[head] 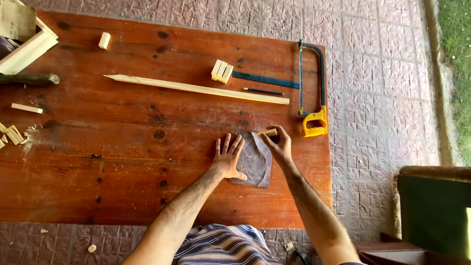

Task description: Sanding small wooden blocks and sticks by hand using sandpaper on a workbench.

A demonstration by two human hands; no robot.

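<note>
I pinch a small wooden dowel piece [268, 132] between the thumb and fingertips of my right hand [278, 147], holding it roughly level with its pale end pointing left. It sits right at the upper edge of a sheet of dark sandpaper [255, 164] that lies flat on the wooden table [122, 162], toward the table's right side.

My left hand [228, 159] lies flat with its fingers spread, palm down, pressing on the left edge of the sandpaper; the thumb reaches across the sheet's lower part.

Just beyond my right hand, near the table's right edge, lies a hacksaw with a yellow handle [314, 122], its frame running away from me. To its left lie a dark pencil [263, 91] and a long pale wooden strip [196, 89] with a pointed left end, set slanting across the table. Above the strip a small block of pale wood pieces [222, 71] rests on one end of a dark metal ruler [265, 79]. Farther off, a short wood offcut [104, 40] lies near the table's far edge, and more offcuts with sawdust [14, 135] gather at the left edge. The table stands on paving stones [382, 73].
</note>
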